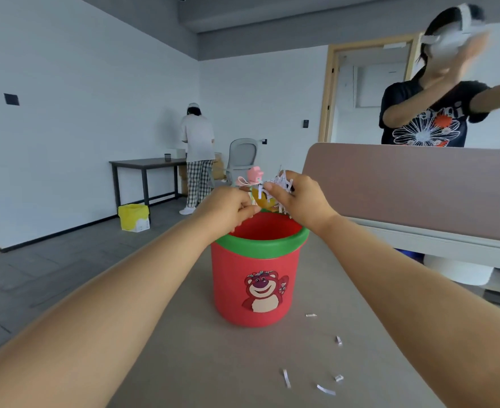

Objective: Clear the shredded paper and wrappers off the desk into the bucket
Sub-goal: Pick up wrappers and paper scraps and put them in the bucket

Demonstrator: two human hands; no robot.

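Observation:
A red bucket (256, 278) with a green rim and a bear picture stands on the grey desk (184, 363). Both my hands are raised just above its far rim. My right hand (298, 198) grips a bundle of white shredded paper (278, 181) mixed with a yellow wrapper (265, 203). My left hand (228, 206) pinches pink and pale wrappers (253, 176) next to that bundle. Several small white paper shreds (325, 388) lie on the desk at the front right of the bucket.
A pink-brown divider panel (419, 184) borders the desk at right, and a person in a dark printed shirt (428, 119) stands behind it. Farther back, another person stands at a dark table (145, 164) beside a grey chair (242, 156). A yellow bin (134, 216) sits on the floor.

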